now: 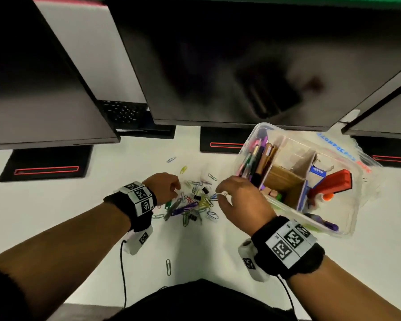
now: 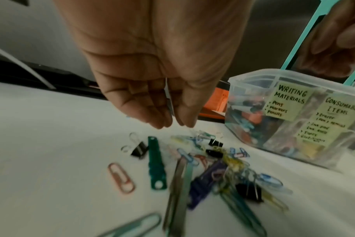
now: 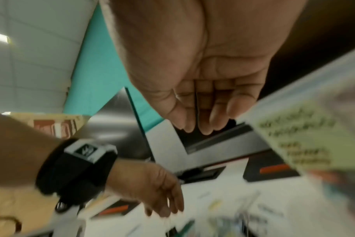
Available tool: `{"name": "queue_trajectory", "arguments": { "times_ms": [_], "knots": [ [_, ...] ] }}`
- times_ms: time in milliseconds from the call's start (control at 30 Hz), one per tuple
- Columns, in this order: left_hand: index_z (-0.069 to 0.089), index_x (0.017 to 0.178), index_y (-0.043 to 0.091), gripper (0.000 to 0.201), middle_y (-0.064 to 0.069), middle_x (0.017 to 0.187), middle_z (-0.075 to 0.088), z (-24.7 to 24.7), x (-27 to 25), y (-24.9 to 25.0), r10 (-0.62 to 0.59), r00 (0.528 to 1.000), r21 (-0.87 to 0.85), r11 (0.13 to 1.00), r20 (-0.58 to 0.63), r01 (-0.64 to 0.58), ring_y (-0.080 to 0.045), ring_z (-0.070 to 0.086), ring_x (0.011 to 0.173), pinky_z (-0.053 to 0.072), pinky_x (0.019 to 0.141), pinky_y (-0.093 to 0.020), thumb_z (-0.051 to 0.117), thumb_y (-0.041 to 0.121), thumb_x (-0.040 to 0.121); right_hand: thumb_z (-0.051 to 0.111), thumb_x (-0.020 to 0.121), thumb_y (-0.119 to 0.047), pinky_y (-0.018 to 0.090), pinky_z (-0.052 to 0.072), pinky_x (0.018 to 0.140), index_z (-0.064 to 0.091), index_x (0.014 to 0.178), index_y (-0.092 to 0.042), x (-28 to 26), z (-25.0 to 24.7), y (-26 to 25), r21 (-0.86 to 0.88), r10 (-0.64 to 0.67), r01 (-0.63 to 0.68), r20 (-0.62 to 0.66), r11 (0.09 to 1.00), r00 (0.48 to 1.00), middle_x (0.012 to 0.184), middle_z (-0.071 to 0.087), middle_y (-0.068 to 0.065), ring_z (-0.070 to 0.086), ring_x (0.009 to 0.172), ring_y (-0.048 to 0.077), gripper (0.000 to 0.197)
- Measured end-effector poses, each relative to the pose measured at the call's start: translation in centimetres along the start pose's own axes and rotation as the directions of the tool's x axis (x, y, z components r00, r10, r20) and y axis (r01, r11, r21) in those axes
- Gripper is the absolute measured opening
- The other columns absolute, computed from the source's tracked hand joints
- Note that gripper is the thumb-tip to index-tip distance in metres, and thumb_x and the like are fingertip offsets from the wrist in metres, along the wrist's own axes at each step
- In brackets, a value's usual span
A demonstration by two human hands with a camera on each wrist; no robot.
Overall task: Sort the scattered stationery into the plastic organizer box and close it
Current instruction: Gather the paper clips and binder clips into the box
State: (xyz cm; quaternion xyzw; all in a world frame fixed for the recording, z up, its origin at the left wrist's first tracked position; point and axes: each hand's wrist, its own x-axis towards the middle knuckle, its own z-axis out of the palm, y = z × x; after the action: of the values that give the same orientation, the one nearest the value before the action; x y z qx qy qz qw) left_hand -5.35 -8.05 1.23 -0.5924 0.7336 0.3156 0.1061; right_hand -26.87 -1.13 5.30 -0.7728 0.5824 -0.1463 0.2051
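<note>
We saw a white bench (image 1: 56, 216) with a heap of paper clips (image 1: 195, 202) in many colours lying in the middle of it, mixed with some small black clips (image 2: 139, 150) and a green strip (image 2: 156, 162). One pink clip (image 2: 121, 177) lay by itself just beside the heap, and one more clip (image 1: 168, 267) lay apart, nearer to the person. The left hand (image 1: 163, 187) hung over the left side of the heap. Its fingers (image 2: 152, 110) pointed down and sat close together with the thumb, and a thin clip showed between them, so that grip was pinching it. The right hand (image 1: 241, 199) was over the right side of the heap, near the box. Its fingers (image 3: 217, 118) also pointed down, and something thin and dark ran between them, but the picture was too blurry, so we could not tell if that grip held anything. The clear plastic box (image 1: 245, 154) stood on the bench to the right of the heap with its top open. Pens (image 1: 252, 163) lay in its left part and a red thing (image 1: 333, 181) lay in its right part. Yellow notes (image 2: 288, 101) were stuck on its side. Dark screens (image 1: 241, 66) stood behind it all.
</note>
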Motion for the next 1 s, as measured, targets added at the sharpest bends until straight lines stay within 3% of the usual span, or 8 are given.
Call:
{"name": "queue_trajectory", "arguments": {
  "times_ms": [200,400,533,633,733,833,933,1000],
  "knots": [
    [0.058,0.101,0.013,0.018,-0.012,0.113,0.059,2.0,-0.3,-2.0,-0.005,0.998,0.069,0.998,0.065,0.001,-0.029,0.057,0.103,0.045,0.083,-0.031,0.058,0.021,0.084,0.048,0.089,-0.012,0.034,0.048,0.086,0.066,0.105,-0.013,2.7,6.8,-1.4,-0.102,0.13,-0.102,0.326,0.99,0.936,0.11,0.062,0.01,0.056,0.104,0.028,0.024],
    [0.053,0.114,0.011,0.034,-0.011,0.122,0.056,3.8,0.0,-1.0,0.061,0.996,0.163,0.984,0.061,-0.07,-0.03,0.056,0.111,0.047,0.09,-0.036,0.058,0.032,0.088,0.043,0.081,0.006,0.034,0.042,0.099,0.057,0.123,-0.013,7.5,8.3,-0.7,-0.151,0.301,-0.274,0.207,0.95,0.931,0.131,0.05,0.009,0.042,0.121,0.03,0.048],
    [0.05,0.122,0.01,0.033,-0.011,0.127,0.053,4.4,0.5,-1.1,0.119,0.991,0.232,0.964,0.058,-0.13,-0.029,0.052,0.117,0.046,0.092,-0.038,0.051,0.024,0.092,0.035,0.081,0.012,0.039,0.036,0.108,0.042,0.138,-0.016,10.1,7.7,-0.3,-0.233,0.36,-0.303,0.264,0.924,0.895,0.149,0.031,0.006,0.028,0.133,0.029,0.064],
    [0.053,0.119,0.009,0.027,-0.01,0.124,0.056,4.4,0.5,-1.4,0.174,0.984,0.276,0.944,0.041,-0.178,-0.028,0.055,0.113,0.047,0.089,-0.035,0.047,0.019,0.094,0.038,0.084,0.008,0.04,0.034,0.11,0.038,0.14,-0.018,11.3,8.0,0.6,-0.29,0.346,-0.256,0.324,0.922,0.88,0.152,0.027,0.005,0.024,0.137,0.029,0.062],
    [0.057,0.112,0.009,0.022,-0.01,0.116,0.06,4.1,0.5,-1.9,0.219,0.974,0.322,0.919,0.059,-0.226,-0.029,0.059,0.107,0.048,0.086,-0.035,0.047,0.017,0.094,0.045,0.084,0.005,0.039,0.039,0.105,0.044,0.135,-0.015,11.7,8.2,1.2,-0.316,0.321,-0.22,0.314,0.923,0.894,0.145,0.037,0.007,0.029,0.132,0.029,0.055],
    [0.056,0.112,0.009,0.022,-0.01,0.115,0.061,3.8,0.4,-2.5,0.238,0.967,0.327,0.91,0.087,-0.253,-0.028,0.059,0.106,0.047,0.087,-0.035,0.046,0.017,0.094,0.046,0.083,0.004,0.035,0.045,0.093,0.055,0.119,-0.011,11.7,8.5,1.6,-0.347,0.29,-0.196,0.243,0.917,0.926,0.124,0.053,0.008,0.039,0.12,0.027,0.04],
    [0.056,0.112,0.01,0.023,-0.01,0.114,0.061,3.1,0.2,-3.0,0.223,0.972,0.225,0.945,0.081,-0.235,-0.028,0.058,0.105,0.046,0.088,-0.036,0.045,0.023,0.095,0.047,0.085,-0.001,0.036,0.043,0.091,0.057,0.11,-0.011,11.6,8.6,1.7,-0.345,0.295,-0.205,0.234,0.916,0.926,0.114,0.058,0.007,0.043,0.114,0.027,0.029],
    [0.057,0.112,0.012,0.028,-0.009,0.112,0.061,2.4,0.1,-3.6,0.205,0.977,0.12,0.97,0.054,-0.21,-0.027,0.058,0.103,0.046,0.089,-0.036,0.043,0.031,0.096,0.048,0.086,-0.001,0.035,0.044,0.084,0.058,0.104,-0.007,11.6,8.5,1.3,-0.23,0.304,-0.263,0.164,0.937,0.938,0.107,0.062,0.012,0.05,0.106,0.029,0.021]
  ]
}}
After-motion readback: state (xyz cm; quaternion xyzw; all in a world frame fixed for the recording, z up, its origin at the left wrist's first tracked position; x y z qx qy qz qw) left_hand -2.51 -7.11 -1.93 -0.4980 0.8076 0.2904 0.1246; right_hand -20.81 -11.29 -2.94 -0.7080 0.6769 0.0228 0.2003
